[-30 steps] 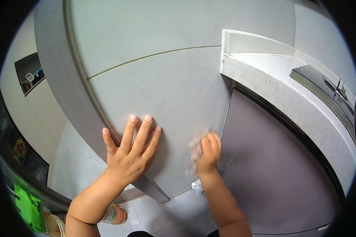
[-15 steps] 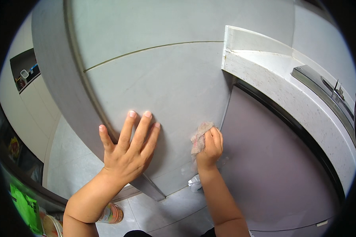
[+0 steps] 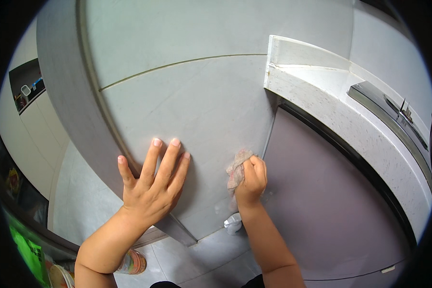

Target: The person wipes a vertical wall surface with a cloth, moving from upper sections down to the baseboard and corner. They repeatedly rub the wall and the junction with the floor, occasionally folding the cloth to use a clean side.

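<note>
My left hand (image 3: 151, 185) lies with fingers spread on the grey tiled wall (image 3: 192, 110), close to the grey door frame (image 3: 77, 96). Over to the right, my right hand (image 3: 252, 180) is closed around a crumpled, greyish-pink cleaning cloth (image 3: 238, 169). The cloth presses against the wall low down, near the edge of the mauve cabinet panel (image 3: 331, 201). Below that hand, a white spray bottle head (image 3: 233, 223) shows by the foot of the wall; the rest of it is partly behind my forearm.
A speckled white countertop (image 3: 317, 96) juts out at the right, carrying a steel gas hob (image 3: 389, 108). On the floor near my left forearm stands a jar with an orange label (image 3: 137, 262). A green bag (image 3: 30, 254) and a tub (image 3: 60, 277) are at the lower left.
The whole view has shifted slightly, so things sit a little further left and lower. Both hands keep nearly the same places on the wall, and the cloth stays in my right hand.
</note>
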### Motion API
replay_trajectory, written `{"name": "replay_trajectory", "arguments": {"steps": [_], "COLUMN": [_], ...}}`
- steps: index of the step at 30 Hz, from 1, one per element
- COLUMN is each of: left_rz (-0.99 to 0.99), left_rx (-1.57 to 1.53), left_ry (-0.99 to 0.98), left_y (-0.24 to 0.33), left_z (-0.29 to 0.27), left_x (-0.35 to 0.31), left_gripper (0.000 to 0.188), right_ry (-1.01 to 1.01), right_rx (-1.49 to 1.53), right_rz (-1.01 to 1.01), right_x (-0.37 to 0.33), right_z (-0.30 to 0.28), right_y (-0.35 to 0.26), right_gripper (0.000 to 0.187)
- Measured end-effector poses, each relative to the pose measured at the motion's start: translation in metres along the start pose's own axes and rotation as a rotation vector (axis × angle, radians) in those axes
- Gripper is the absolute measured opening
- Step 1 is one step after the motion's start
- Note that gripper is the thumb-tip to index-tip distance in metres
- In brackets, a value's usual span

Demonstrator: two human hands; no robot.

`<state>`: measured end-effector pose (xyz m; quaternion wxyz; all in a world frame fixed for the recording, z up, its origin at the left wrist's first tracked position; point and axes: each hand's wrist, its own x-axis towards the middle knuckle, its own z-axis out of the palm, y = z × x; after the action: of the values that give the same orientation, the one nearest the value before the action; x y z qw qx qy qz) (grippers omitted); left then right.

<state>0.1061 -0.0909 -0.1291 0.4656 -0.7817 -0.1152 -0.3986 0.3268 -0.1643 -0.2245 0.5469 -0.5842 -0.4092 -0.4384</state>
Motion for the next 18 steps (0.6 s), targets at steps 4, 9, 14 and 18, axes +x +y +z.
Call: {"name": "replay_trajectory", "arguments": {"steps": [4, 9, 14, 18], "left_rz": [-0.006, 0.003, -0.003, -0.005], "left_rx": [0.0, 0.008, 0.001, -0.002], "left_ry": [0.005, -0.007, 0.007, 0.0], "left_y": [0.0, -0.003, -0.001, 0.0], "left_z": [0.002, 0.0, -0.001, 0.0], "left_x": [-0.002, -0.004, -0.001, -0.001], "left_gripper": [0.052, 0.053, 0.053, 0.053], "right_ry": [0.098, 0.148, 0.084, 0.108], "right_rx": [0.044, 0.028, 0.029, 0.019], "right_rz": [-0.091, -0.125, -0.074, -0.08], "right_x": [0.058, 0.112, 0.031, 0.057], "right_z": [0.007, 0.01, 0.001, 0.001], "right_y": [0.001, -0.014, -0.006, -0.002], "right_gripper": [0.024, 0.024, 0.022, 0.02]}}
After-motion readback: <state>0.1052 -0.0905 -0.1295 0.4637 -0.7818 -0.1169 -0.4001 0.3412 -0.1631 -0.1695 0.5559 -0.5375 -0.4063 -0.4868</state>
